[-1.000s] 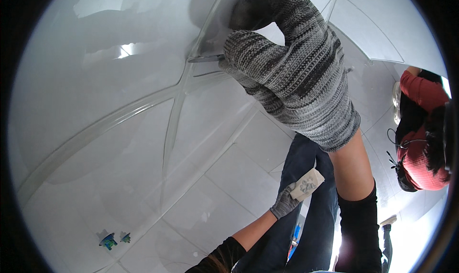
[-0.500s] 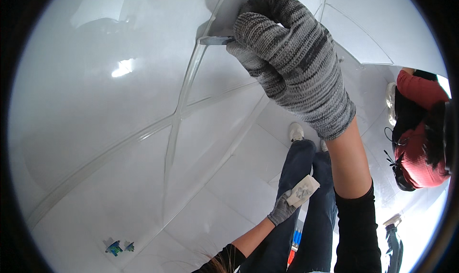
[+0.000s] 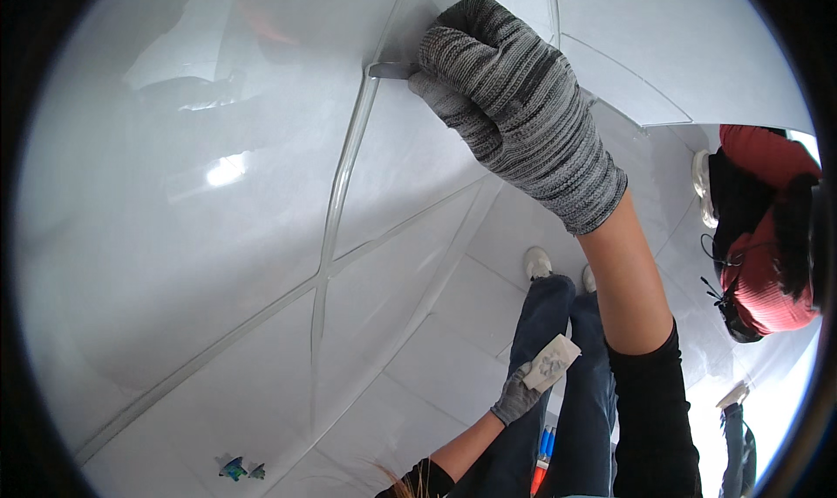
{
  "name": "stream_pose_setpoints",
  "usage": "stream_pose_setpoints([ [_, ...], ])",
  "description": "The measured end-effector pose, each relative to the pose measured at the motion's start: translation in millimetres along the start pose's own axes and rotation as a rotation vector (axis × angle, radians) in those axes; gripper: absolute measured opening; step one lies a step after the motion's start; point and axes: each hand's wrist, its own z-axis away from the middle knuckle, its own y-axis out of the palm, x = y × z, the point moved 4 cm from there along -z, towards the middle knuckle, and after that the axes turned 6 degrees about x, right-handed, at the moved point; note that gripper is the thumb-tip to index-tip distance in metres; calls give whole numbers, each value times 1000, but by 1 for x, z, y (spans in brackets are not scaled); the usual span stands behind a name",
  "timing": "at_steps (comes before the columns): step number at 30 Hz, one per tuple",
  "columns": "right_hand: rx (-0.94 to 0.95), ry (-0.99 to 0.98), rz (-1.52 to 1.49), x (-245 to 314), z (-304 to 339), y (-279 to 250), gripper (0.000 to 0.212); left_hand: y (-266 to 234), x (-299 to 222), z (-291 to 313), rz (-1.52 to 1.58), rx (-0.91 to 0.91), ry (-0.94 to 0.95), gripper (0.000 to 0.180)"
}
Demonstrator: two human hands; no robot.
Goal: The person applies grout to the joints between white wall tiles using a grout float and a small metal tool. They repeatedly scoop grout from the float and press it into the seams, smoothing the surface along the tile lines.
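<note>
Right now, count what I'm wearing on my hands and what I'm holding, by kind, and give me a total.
Grey knitted gloves, right and left: 2
Thin flat grey tool: 1
Pale rectangular pad: 1
Total: 4

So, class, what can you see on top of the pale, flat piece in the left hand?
Grey patches show on the upward face of the pale piece. The gloved left hand covers part of its edge; its underside is hidden.
</note>
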Motion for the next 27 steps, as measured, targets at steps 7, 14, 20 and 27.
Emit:
stream_pose_setpoints([
  [7, 182, -7, 128, 30, 20, -15, 24, 0, -3, 1, -37, 51, 24, 42],
  [14, 523, 497, -262, 45, 80, -72, 28, 104, -26, 4, -390, 167, 304, 46],
  [20, 910, 737, -35, 56, 166, -180, 21, 240, 10, -18, -278, 381, 150, 52],
  [27, 909, 930, 174, 67, 221, -346, 27, 291, 163, -23, -331, 538, -79, 62],
])
